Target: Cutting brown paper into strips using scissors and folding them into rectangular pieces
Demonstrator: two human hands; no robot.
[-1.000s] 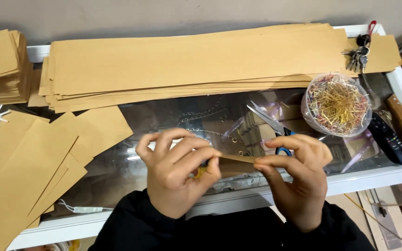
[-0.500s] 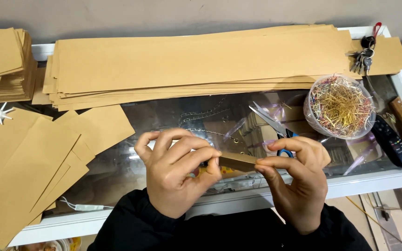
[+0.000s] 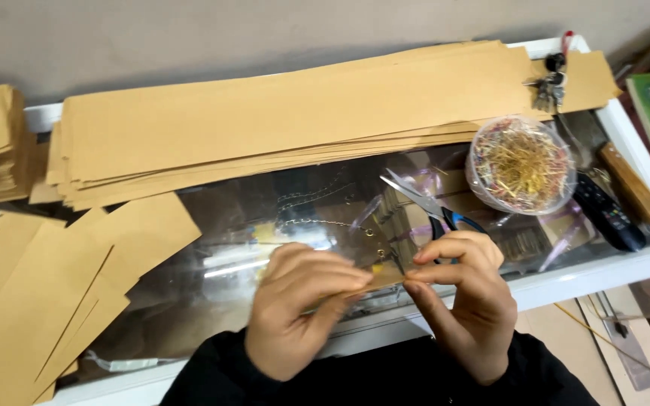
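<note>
My left hand [image 3: 302, 304] and my right hand [image 3: 464, 301] pinch a small brown paper strip [image 3: 384, 278] between their fingertips, low over the front of a glass counter top [image 3: 265, 248]. The strip is mostly hidden by my fingers. Blue-handled scissors [image 3: 426, 207] lie on the glass just behind my right hand. A long stack of brown paper sheets [image 3: 295, 113] stretches across the back of the counter.
A clear round tub of gold wire pieces [image 3: 520, 164] stands at the right, with a black remote [image 3: 607, 214] beside it and a bunch of keys [image 3: 549, 86] behind. Loose brown sheets [image 3: 54, 286] fan out at the left. A white frame edge [image 3: 588, 274] runs along the front.
My hands have shifted slightly right and closer together on the strip; the view has tilted a little. Everything else on the counter stays put.
</note>
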